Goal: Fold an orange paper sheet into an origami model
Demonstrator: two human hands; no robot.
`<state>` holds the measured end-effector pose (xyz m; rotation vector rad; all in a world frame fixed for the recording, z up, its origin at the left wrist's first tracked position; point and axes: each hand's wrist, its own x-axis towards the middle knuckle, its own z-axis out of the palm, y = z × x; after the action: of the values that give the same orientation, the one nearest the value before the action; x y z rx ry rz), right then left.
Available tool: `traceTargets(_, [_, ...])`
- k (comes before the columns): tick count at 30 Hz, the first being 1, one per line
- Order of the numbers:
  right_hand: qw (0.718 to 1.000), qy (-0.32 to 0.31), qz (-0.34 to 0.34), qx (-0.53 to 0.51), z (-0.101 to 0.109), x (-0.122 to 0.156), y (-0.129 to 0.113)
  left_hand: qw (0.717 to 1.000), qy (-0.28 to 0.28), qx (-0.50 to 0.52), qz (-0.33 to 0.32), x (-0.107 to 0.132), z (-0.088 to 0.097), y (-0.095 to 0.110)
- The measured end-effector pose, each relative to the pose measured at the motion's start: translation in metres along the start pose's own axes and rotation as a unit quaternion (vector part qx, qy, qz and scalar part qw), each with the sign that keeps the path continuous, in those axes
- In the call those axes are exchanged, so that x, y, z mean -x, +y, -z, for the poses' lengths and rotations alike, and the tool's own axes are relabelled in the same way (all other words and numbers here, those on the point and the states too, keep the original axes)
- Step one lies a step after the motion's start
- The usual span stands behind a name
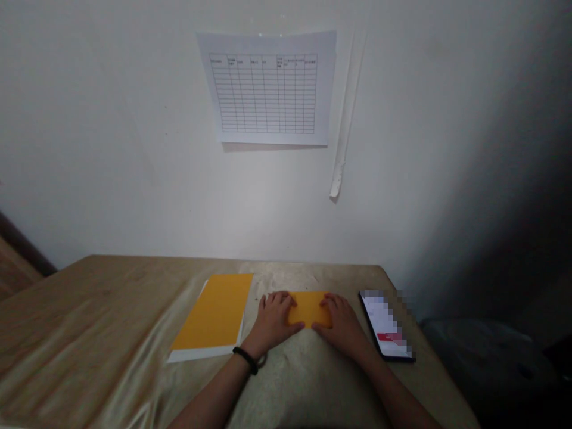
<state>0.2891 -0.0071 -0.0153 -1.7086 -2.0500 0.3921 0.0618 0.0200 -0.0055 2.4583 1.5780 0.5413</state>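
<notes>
A small folded piece of yellow paper (308, 308) lies on the cloth-covered table between my two hands. My left hand (274, 319), with a dark band at the wrist, grips the paper's left end, thumb at the near edge and fingers at the far side. At the right end my right hand (339, 322) holds it in the same way, its thumb on the near edge. Parts of both ends are hidden under the fingers. To the left of my left hand is a larger yellow sheet (214, 313) on top of white paper (201, 355).
A smartphone (386, 328) with a lit screen lies to the right of my right hand, partly blurred out. Wrinkled beige cloth (111, 333) covers the table. Behind it, a printed table sheet (268, 89) hangs on the white wall, beside a loose white strip (346, 119).
</notes>
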Motion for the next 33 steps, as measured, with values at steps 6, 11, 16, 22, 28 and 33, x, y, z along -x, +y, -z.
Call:
traceTargets(6, [1.000, 0.016, -0.023, 0.003, -0.008, -0.005, -0.002, 1.000, 0.005, -0.009, 0.012, 0.000, -0.002, 0.007])
traceTargets(11, [0.999, 0.024, -0.034, -0.014, -0.012, -0.008, -0.003, 0.999, -0.014, 0.001, 0.038, -0.002, -0.004, 0.007])
traceTargets(16, [0.999, 0.002, -0.037, -0.023, -0.012, -0.009, 0.004, 0.998, -0.035, 0.008, 0.051, -0.006, -0.006, 0.004])
traceTargets(22, [0.997, -0.042, -0.015, -0.062, -0.002, -0.009, 0.018, 0.996, -0.075, 0.026, 0.036, -0.007, 0.006, -0.007])
traceTargets(28, [0.991, -0.070, 0.003, -0.111, 0.004, -0.010, 0.033, 0.994, -0.102, 0.050, -0.001, -0.008, 0.010, -0.026])
traceTargets(33, [0.988, -0.082, 0.012, -0.128, 0.007, -0.009, 0.040, 0.987, -0.147, 0.060, -0.024, -0.009, 0.015, -0.036])
